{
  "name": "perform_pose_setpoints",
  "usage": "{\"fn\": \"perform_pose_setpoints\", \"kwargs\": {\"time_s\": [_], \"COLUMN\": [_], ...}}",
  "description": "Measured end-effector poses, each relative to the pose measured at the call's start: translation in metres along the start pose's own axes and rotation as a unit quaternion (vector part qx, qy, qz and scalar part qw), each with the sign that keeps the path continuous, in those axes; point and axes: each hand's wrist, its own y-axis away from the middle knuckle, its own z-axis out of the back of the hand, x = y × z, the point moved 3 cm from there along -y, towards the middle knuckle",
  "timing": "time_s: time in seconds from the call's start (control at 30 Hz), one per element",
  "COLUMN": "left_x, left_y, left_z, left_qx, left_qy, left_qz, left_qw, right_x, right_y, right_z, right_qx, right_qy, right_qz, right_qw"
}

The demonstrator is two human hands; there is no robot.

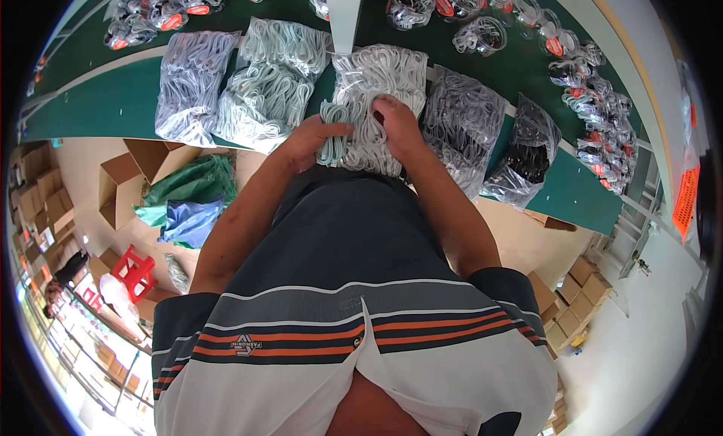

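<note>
My left hand (pixel 307 141) is closed round a coiled pale-green cable bundle (pixel 334 133), with the thumb lying across it. The bundle is held at the left side of a clear plastic bag of whitish coiled cables (pixel 388 71) on the green table. My right hand (pixel 399 127) is over the same bag, its thumb and fingers curled together against the cables. What lies between those fingertips is hidden. Left of my hands is a bag of pale-green cables (pixel 263 101); to the right is a bag of greyish cables (pixel 463 120).
Another cable bag (pixel 192 82) lies far left, and a bag with black items (pixel 527 153) at right. A white post (pixel 346 18) rises behind my hands. Clear round packs with orange labels (pixel 459 1) line the green surface beyond. Cardboard boxes (pixel 120 187) and a red stool (pixel 134 270) stand on the floor.
</note>
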Motion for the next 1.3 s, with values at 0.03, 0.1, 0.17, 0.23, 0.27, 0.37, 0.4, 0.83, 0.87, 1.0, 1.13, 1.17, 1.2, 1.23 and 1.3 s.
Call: {"fn": "perform_pose_setpoints", "kwargs": {"time_s": [0.03,0.1,0.17,0.23,0.27,0.37,0.4,0.83,0.87,1.0,1.13,1.17,1.2,1.23,1.3], "left_x": [0.003,0.01,0.012,0.015,0.018,0.031,0.035,0.043,0.043,0.042,0.039,0.037,0.035,0.033,0.031], "left_y": [-0.002,-0.006,-0.002,0.006,0.009,0.015,0.017,0.021,0.022,0.024,0.028,0.031,0.033,0.036,0.039], "left_z": [0.002,0.005,-0.001,-0.009,-0.012,-0.016,-0.017,-0.026,-0.024,-0.018,-0.011,-0.01,-0.009,-0.008,-0.003], "left_qx": [0.007,0.02,0.025,0.032,0.036,0.033,0.032,-0.027,-0.02,-0.004,-0.015,-0.002,0.011,0.023,0.035], "left_qy": [0.003,0.009,0.019,0.044,0.057,0.093,0.111,-0.086,-0.071,-0.035,-0.009,0.003,0.015,0.027,0.041], "left_qz": [0.011,0.031,0.035,0.04,0.043,0.032,0.026,-0.023,-0.015,0.001,-0.01,-0.01,-0.011,-0.012,-0.013], "left_qw": [1.0,0.999,0.999,0.998,0.997,0.995,0.993,0.996,0.997,0.999,1.0,1.0,1.0,0.999,0.998], "right_x": [0.0,0.003,-0.001,-0.005,-0.007,-0.01,-0.011,-0.037,-0.039,-0.041,-0.038,-0.038,-0.038,-0.038,-0.039], "right_y": [0.004,0.01,0.012,0.016,0.017,0.026,0.03,0.048,0.049,0.057,0.062,0.063,0.063,0.063,0.065], "right_z": [-0.005,-0.011,-0.004,0.002,0.004,0.007,0.007,0.016,0.018,0.016,0.004,0.003,0.001,-0.001,-0.009], "right_qx": [-0.009,-0.025,0.011,0.085,0.121,0.12,0.118,0.07,0.081,0.087,0.059,0.051,0.043,0.036,0.029], "right_qy": [0.024,0.072,0.035,-0.031,-0.064,-0.102,-0.121,-0.021,0.023,0.078,-0.022,0.024,0.071,0.117,0.165], "right_qz": [0.011,0.034,0.019,-0.011,-0.026,-0.034,-0.038,0.062,0.08,0.099,0.046,0.048,0.05,0.051,0.051], "right_qw": [1.0,0.997,0.999,0.996,0.99,0.987,0.985,0.995,0.993,0.988,0.997,0.997,0.995,0.991,0.985]}}
